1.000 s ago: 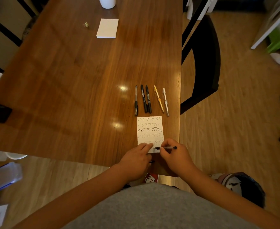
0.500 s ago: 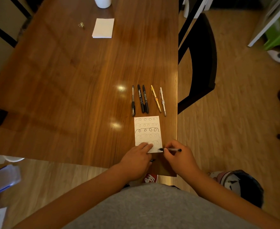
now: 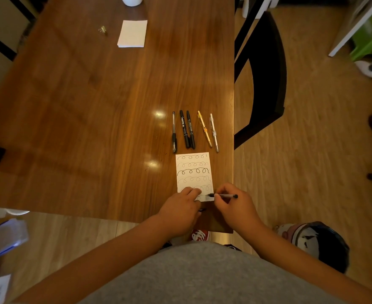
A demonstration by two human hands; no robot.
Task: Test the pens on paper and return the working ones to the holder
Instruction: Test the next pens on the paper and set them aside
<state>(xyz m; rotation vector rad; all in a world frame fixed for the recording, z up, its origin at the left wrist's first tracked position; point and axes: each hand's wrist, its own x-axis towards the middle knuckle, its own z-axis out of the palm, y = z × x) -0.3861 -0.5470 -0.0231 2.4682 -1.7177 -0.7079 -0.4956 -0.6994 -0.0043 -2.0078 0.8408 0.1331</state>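
item: slim black pen (image 3: 223, 196), pinched in the fingers of the right hand (image 3: 235, 208). it is laid nearly level, its tip pointing left onto the near edge of the test paper (image 3: 194, 172). judged mid-trial: a sixth line is being tried under five rows of loops.

left hand (image 3: 180, 210): fingers flat on the paper's near-left corner, pressing down, probably so the light sheet cannot slide on the polished top. the hands sit close together; whether they touch cannot be told.

paper: small white rectangle, matte. one row of loops is bold and dark, the others thin or faint.

just beyond the paper, in a parallel row, likely kept in testing order:
- clear-barrelled pen (image 3: 174, 132) with a dark grip
- two black markers (image 3: 187, 129) side by side
- yellow pen (image 3: 204, 129)
- white pen (image 3: 214, 132)

wooden table (image 3: 93, 106): glossy brown grain with lamp glare.

white cylinder (image 3: 131, 0) at the far edge: possibly the holder, but cropped, so uncertain.
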